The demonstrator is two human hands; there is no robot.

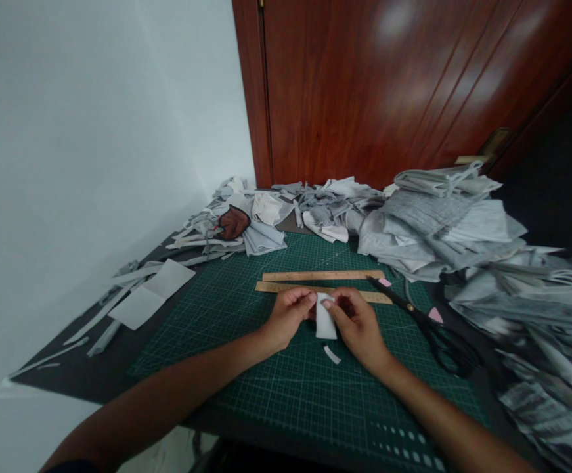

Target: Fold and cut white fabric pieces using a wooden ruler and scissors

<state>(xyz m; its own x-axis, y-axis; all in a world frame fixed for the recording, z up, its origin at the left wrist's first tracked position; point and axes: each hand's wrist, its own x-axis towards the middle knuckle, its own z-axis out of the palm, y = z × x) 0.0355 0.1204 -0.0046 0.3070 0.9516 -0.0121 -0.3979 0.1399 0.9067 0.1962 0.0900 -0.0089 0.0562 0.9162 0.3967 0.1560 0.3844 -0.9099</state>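
A small white strip of folded fabric (pixel 326 320) is held between my two hands above the green cutting mat (pixel 266 374). My left hand (pixel 288 315) pinches its upper left edge with thumb and fingers. On the other side, my right hand (pixel 357 322) grips it, the thumb lying across its front. Just below the strip, a small curved white scrap (pixel 331 355) lies on the mat. Two wooden rulers, an upper one (pixel 315 276) and a lower one (pixel 268 287), lie behind my hands. Black scissors (pixel 428 322) rest to the right.
Grey and white fabric pieces (pixel 325 203) line the back edge, with a tall folded stack (pixel 428 223) at back right and more cloth (pixel 551 315) along the right. A brown dark-edged piece (pixel 233 223) lies back left. White rectangles (pixel 138 307) lie left. Pink scraps (pixel 435 315) sit by the scissors.
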